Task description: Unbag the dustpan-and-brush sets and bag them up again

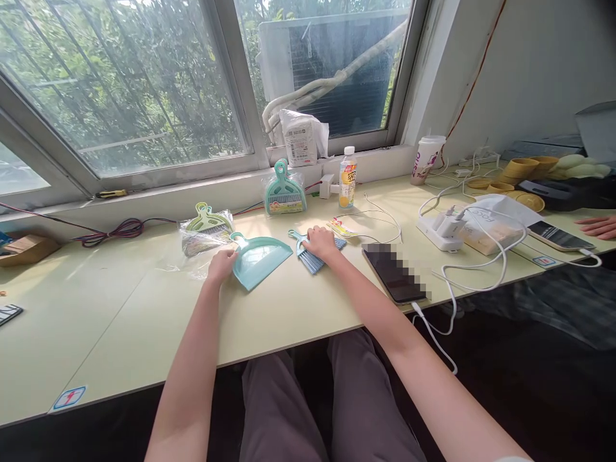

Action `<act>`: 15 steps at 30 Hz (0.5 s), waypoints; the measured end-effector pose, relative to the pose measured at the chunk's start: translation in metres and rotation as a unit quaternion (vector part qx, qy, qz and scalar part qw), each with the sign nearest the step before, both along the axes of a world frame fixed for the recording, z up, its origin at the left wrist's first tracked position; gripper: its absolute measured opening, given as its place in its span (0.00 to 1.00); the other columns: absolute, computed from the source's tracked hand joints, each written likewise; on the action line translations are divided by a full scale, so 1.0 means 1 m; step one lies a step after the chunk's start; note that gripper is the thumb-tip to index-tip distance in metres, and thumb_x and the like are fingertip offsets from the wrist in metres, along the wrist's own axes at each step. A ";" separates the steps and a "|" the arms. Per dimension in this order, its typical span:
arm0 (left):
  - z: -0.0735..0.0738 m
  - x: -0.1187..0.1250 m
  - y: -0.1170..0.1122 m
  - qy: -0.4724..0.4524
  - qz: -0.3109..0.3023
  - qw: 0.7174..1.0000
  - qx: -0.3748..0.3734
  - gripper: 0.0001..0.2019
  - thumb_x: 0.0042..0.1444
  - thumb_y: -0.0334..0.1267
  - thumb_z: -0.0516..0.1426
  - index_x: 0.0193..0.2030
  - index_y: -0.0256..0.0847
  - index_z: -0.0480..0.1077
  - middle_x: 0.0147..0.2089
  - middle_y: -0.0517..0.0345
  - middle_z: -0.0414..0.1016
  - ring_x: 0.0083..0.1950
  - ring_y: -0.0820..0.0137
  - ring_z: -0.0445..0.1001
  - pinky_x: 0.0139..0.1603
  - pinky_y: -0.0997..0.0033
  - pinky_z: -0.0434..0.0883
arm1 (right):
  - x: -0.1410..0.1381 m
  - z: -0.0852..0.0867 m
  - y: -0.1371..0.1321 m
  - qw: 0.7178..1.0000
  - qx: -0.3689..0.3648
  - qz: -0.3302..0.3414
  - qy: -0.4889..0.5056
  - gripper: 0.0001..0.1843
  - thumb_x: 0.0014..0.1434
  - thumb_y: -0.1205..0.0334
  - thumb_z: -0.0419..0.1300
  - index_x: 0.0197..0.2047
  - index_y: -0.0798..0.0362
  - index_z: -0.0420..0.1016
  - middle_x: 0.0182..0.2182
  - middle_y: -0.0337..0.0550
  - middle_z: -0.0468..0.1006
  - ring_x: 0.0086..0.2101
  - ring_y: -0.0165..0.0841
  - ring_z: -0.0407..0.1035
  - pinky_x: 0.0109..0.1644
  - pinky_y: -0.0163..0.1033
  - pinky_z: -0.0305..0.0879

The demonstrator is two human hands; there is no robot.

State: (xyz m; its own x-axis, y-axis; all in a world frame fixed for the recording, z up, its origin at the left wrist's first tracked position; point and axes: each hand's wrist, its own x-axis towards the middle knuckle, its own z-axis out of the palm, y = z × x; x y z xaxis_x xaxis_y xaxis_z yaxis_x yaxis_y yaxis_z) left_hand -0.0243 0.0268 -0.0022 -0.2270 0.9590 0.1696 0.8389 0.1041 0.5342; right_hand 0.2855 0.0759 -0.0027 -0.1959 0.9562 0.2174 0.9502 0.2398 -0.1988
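A light-blue dustpan lies on the table, its handle pointing up and to the left. My left hand is closed at the dustpan's left edge, just below the handle. To the right, a small blue hand brush lies with its bristles toward me. My right hand is closed over the brush's back, so part of it is hidden under the fingers. Behind my left hand sits a green dustpan set in clear plastic. Another wrapped teal dustpan set leans upright against the window ledge.
A phone with a cable lies right of my right forearm. Farther back stand a juice bottle and a paper cup. White cables run around a power strip. Another person's hand rests at the far right.
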 end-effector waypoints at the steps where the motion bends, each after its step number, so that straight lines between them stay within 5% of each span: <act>1: 0.001 0.002 -0.001 0.007 0.005 1.000 0.006 0.15 0.53 0.48 0.52 0.30 0.41 0.75 0.32 0.51 0.78 0.38 0.59 0.74 0.34 0.69 0.63 | -0.001 0.000 0.000 1.000 0.002 -0.002 -0.001 0.17 0.61 0.52 0.53 0.46 0.54 0.73 0.49 0.54 0.72 0.49 0.44 0.66 0.47 0.44 0.61; 8: 0.006 0.010 -0.006 0.055 0.047 0.997 0.022 0.15 0.53 0.48 0.53 0.35 0.43 0.77 0.42 0.47 0.80 0.43 0.55 0.74 0.35 0.67 0.63 | -0.003 0.006 -0.001 0.999 -0.025 -0.034 0.010 0.18 0.54 0.53 0.60 0.44 0.56 0.75 0.46 0.55 0.74 0.48 0.45 0.68 0.47 0.44 0.61; 15: 0.008 0.036 -0.010 0.119 0.029 0.992 0.007 0.14 0.56 0.45 0.51 0.27 0.43 0.72 0.32 0.46 0.76 0.37 0.56 0.73 0.34 0.66 0.61 | -0.012 0.019 -0.010 0.992 0.015 0.017 0.126 0.12 0.56 0.53 0.58 0.40 0.51 0.74 0.44 0.45 0.77 0.44 0.37 0.70 0.43 0.37 0.61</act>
State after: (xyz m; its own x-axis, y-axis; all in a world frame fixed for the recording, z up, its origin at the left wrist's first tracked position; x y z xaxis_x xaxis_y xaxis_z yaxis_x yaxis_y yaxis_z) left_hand 0.0119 0.0170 0.0058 -0.2328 0.9429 0.2383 0.9347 0.1493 0.3226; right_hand 0.2735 0.0659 0.0167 -0.1644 0.9421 0.2922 0.8619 0.2812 -0.4219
